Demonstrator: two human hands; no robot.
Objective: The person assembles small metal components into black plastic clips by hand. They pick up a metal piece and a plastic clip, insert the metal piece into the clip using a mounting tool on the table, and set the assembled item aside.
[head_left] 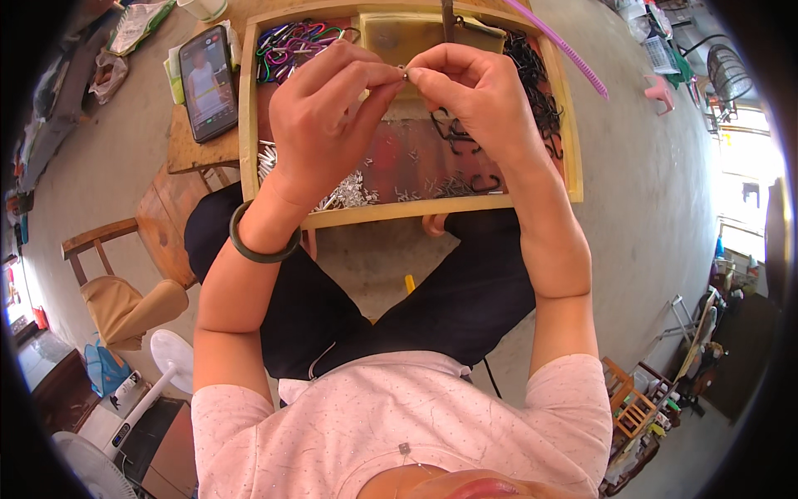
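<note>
Centrally, near the frame's top, left hand and right hand meet, each grip pinched closed on one small metal piece above the wooden tray.

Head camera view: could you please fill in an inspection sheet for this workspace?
Surface: shallow wooden tray resting across the lap.
Job's things: tiny metal piece pinched between both hands; silver pins heaped at the tray's near edge; black hooks on the right; coloured clips far left.
Clutter: phone with lit screen on a side board; purple strip.
Grippers: left hand and right hand, fingertips meeting.
Cables: nothing seen.
Surroundings: wooden chair, white fan, concrete floor.
</note>
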